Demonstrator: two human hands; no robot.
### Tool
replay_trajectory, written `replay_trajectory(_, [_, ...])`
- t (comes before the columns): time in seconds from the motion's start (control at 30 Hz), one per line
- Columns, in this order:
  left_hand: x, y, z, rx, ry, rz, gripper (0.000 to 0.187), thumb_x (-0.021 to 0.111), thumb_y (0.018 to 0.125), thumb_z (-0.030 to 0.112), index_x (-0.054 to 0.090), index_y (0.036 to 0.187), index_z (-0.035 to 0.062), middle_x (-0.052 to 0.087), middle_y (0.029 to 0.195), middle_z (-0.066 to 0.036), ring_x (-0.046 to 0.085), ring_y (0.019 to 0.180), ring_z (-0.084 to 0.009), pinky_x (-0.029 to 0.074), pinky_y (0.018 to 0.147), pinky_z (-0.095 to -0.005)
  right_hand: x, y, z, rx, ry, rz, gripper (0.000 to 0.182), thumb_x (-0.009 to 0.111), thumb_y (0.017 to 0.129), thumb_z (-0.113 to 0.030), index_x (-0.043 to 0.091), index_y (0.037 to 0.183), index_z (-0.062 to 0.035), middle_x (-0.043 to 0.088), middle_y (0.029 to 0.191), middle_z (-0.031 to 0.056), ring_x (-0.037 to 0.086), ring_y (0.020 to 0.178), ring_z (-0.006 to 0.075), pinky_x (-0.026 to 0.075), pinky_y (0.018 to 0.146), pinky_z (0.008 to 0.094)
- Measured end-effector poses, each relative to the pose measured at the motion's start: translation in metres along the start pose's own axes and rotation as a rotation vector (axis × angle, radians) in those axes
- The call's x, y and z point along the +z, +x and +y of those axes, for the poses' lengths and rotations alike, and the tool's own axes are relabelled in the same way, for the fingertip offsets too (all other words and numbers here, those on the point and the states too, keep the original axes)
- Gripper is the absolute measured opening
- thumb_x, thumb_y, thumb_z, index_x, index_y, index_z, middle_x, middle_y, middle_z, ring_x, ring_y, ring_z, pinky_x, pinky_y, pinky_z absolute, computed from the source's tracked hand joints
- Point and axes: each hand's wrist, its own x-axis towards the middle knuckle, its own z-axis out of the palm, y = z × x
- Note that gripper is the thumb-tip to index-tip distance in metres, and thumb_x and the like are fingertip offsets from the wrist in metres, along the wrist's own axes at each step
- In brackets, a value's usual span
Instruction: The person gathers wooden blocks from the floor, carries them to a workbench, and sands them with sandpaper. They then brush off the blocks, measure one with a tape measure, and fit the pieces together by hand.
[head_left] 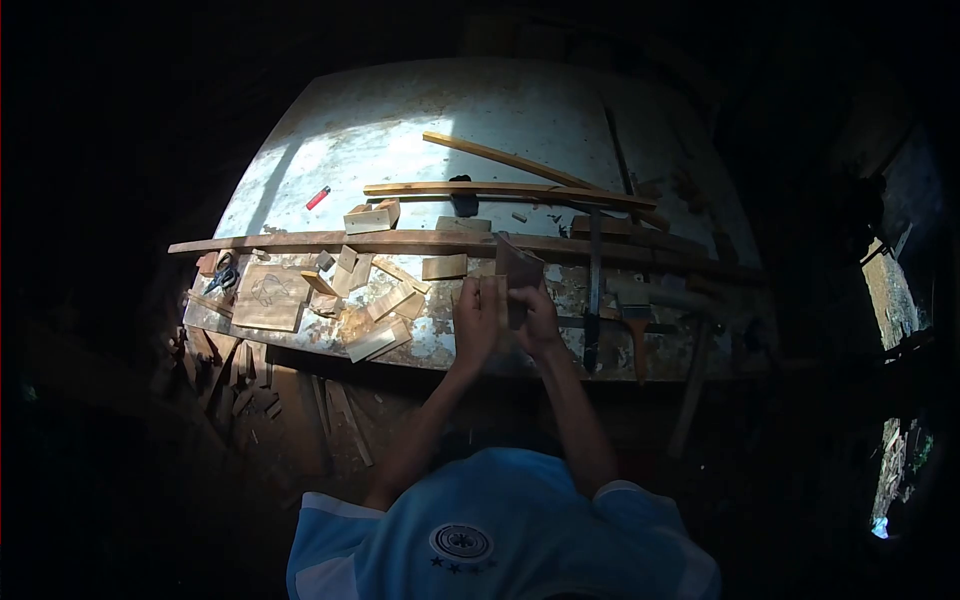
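Note:
My left hand [477, 318] is closed round a small wood piece [501, 290], held upright in front of me at the table's near edge. My right hand [536, 318] is closed beside it, gripping a brown sheet [520, 264] that looks like sandpaper. The sheet is bent and sticks up beyond my fingers, against or very close to the wood; shadow hides the exact contact. Just past my left hand lies a small flat wood block [444, 267]. A long wooden strip [400, 242] runs across the table behind both hands.
On the table [350, 105] lie a red lighter [318, 197], scissors [225, 272], a board with a drawing [270, 297], and several wood offcuts [378, 340]. To the right are a dark metal bar [594, 290] and an orange-handled tool [637, 345]. Scrap wood [300, 410] is piled below.

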Motion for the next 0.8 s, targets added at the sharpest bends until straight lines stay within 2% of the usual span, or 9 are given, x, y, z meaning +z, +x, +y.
replay_trajectory(0.13, [-0.006,0.021,0.007,0.055,0.054,0.099,0.037,0.041,0.092,0.033,0.045,0.075,0.0003,0.045,0.052,-0.009,0.041,0.050,-0.0122,0.035,0.045,-0.0323,0.009,-0.013,0.003,0.121,-0.232,0.028,0.047,0.046,0.082,-0.008,0.033,0.127,-0.0028,0.044,0.119,0.0082,0.044,0.110,0.0174,0.035,0.095,0.0314])
replay_trajectory(0.2, [-0.010,0.034,0.010,0.022,-0.078,0.118,0.039,0.041,0.092,0.034,0.044,0.073,0.0001,0.045,0.051,-0.010,0.042,0.047,-0.0155,0.035,0.044,-0.0342,0.021,-0.026,0.008,0.011,-0.271,-0.124,0.051,0.042,0.086,-0.012,0.025,0.133,-0.0007,0.036,0.131,0.0103,0.035,0.121,0.0186,0.028,0.100,0.0298])
replay_trajectory(0.33, [0.018,-0.002,0.015,0.202,0.085,0.175,0.039,0.038,0.093,0.031,0.045,0.071,-0.0007,0.047,0.053,-0.016,0.046,0.046,-0.0211,0.037,0.045,-0.0338,0.010,-0.003,-0.006,0.243,-0.244,-0.021,0.051,0.034,0.091,-0.021,0.018,0.137,-0.0039,0.030,0.136,0.0088,0.032,0.123,0.0166,0.025,0.102,0.0295])
replay_trajectory(0.37, [0.013,0.004,0.015,0.094,0.123,0.087,0.038,0.038,0.093,0.031,0.046,0.071,-0.0002,0.049,0.055,-0.018,0.051,0.049,-0.0252,0.038,0.047,-0.0357,0.007,0.002,-0.009,0.314,-0.207,0.020,0.051,0.033,0.092,-0.022,0.017,0.138,-0.0043,0.030,0.136,0.0087,0.031,0.124,0.0168,0.024,0.102,0.0296])
replay_trajectory(0.5, [-0.006,0.032,0.040,0.060,0.195,0.045,0.037,0.040,0.092,0.032,0.046,0.072,0.0004,0.051,0.055,-0.021,0.055,0.053,-0.0363,0.039,0.048,-0.0430,0.027,-0.022,0.002,-0.008,-0.258,-0.093,0.047,0.032,0.094,-0.027,0.023,0.135,-0.0056,0.041,0.126,0.0073,0.041,0.116,0.0162,0.032,0.098,0.0306])
replay_trajectory(0.6, [0.011,0.014,0.027,0.279,0.278,0.111,0.036,0.039,0.092,0.030,0.045,0.072,0.0008,0.050,0.051,-0.019,0.054,0.049,-0.0367,0.038,0.043,-0.0414,0.003,0.001,-0.012,0.259,-0.109,-0.156,0.050,0.029,0.094,-0.029,0.018,0.137,-0.0063,0.032,0.135,0.0075,0.033,0.124,0.0186,0.028,0.101,0.0327])
replay_trajectory(0.63, [0.010,0.017,0.029,0.245,0.290,0.046,0.034,0.039,0.092,0.029,0.046,0.074,0.0011,0.050,0.052,-0.019,0.054,0.051,-0.0385,0.039,0.044,-0.0430,0.002,0.002,-0.009,0.305,-0.015,-0.127,0.050,0.026,0.095,-0.030,0.015,0.139,-0.0084,0.028,0.138,0.0068,0.031,0.125,0.0195,0.026,0.103,0.0330])
replay_trajectory(0.73, [-0.005,0.055,0.039,0.210,0.292,-0.114,0.033,0.039,0.091,0.030,0.048,0.077,0.0011,0.051,0.056,-0.021,0.054,0.056,-0.0410,0.040,0.051,-0.0469,0.020,-0.010,0.003,0.019,0.016,-0.102,0.048,0.024,0.095,-0.030,0.016,0.139,-0.0110,0.036,0.132,0.0085,0.040,0.117,0.0187,0.032,0.098,0.0323])
replay_trajectory(0.8, [-0.003,0.049,0.043,0.246,0.309,-0.057,0.034,0.039,0.092,0.030,0.047,0.077,0.0013,0.051,0.055,-0.021,0.054,0.054,-0.0401,0.040,0.049,-0.0450,0.021,-0.002,-0.004,0.004,-0.045,-0.149,0.047,0.024,0.096,-0.027,0.013,0.140,-0.0150,0.034,0.133,0.0077,0.038,0.119,0.0189,0.030,0.100,0.0340])
